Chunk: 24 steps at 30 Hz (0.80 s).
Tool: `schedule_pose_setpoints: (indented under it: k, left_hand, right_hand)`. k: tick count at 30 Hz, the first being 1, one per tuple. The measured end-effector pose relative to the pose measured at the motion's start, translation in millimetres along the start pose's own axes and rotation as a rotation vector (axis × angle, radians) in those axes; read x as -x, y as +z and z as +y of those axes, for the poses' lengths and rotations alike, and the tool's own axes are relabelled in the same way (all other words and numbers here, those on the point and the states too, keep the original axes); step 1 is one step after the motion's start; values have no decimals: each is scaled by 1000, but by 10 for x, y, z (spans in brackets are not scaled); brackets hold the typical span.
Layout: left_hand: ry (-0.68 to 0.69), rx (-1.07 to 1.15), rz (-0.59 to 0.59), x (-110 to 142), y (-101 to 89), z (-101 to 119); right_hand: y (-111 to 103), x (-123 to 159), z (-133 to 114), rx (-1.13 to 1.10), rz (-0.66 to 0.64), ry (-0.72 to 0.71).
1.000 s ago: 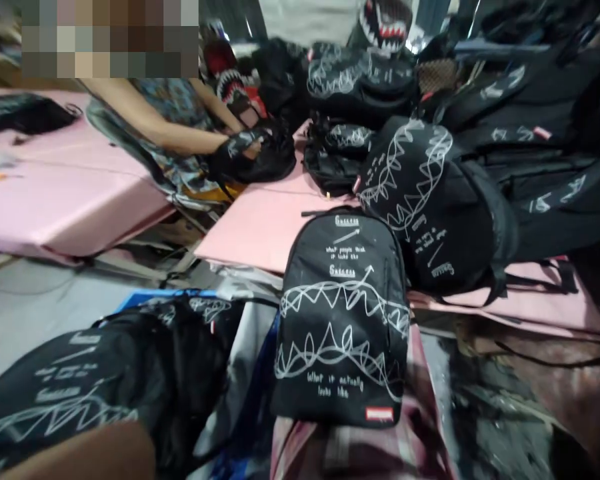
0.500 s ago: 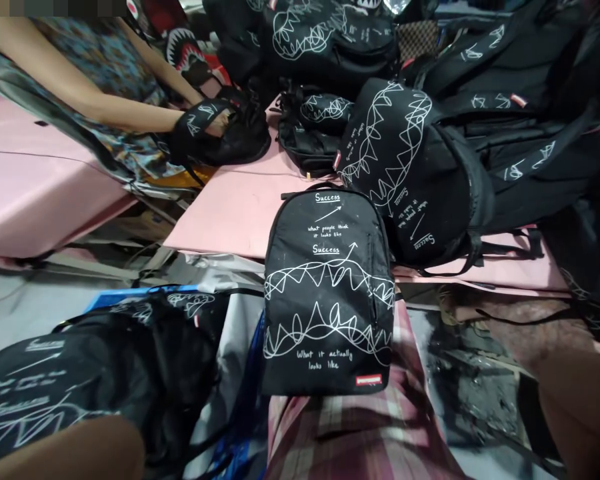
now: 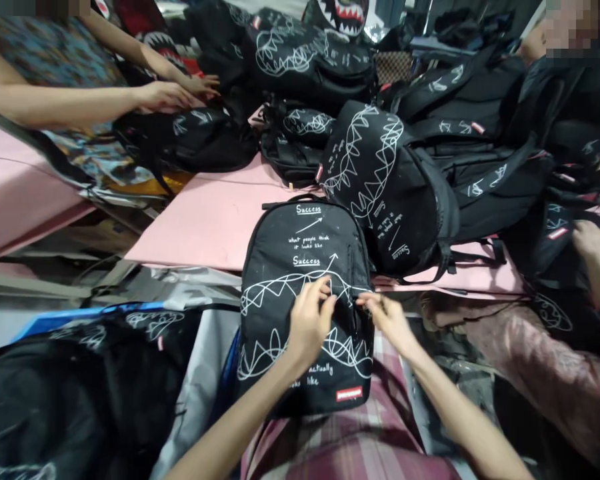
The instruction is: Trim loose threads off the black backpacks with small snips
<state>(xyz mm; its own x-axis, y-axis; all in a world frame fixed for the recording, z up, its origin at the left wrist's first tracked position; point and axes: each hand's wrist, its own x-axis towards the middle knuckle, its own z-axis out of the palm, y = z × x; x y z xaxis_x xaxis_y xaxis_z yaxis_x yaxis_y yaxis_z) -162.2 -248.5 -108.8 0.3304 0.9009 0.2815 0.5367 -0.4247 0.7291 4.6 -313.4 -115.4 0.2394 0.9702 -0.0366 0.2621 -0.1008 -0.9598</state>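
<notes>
Lying lengthwise away from the body, the black backpack (image 3: 275,313) sits over the plaid lap (image 3: 325,447), top by the pink surface (image 3: 205,217). Left hand (image 3: 310,323) on its front, loosely curled, finger gap showing; right hand (image 3: 393,323), nearer the side pocket, fingertips together, can't tell on what!

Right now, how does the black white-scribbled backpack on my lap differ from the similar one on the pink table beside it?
The lap backpack shows upright lettering; the table backpack lies turned, lettering slanted. Your left hand and right hand are at the lap backpack; neither touches the table backpack. Both have white scribbles.
</notes>
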Motion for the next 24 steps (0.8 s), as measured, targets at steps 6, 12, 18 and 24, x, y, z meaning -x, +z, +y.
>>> schedule_pose_setpoints:
  k: [6, 12, 18, 24]
  left_hand:
    - [-23, -490, -235, -403, 252, 221]
    - [-162, -488, -486, -192, 33, -170]
    - [-164, -373, -328, 109, -52, -295]
    - [-28, -318, -315, 116, 169, -2]
  right_hand:
    - [318, 216, 257, 229, -191, -98]
    - [-17, 266, 446, 699, -386, -108]
    - [-100, -39, 214, 136, -132, -169]
    - [-29, -1013, -623, 378, 254, -393]
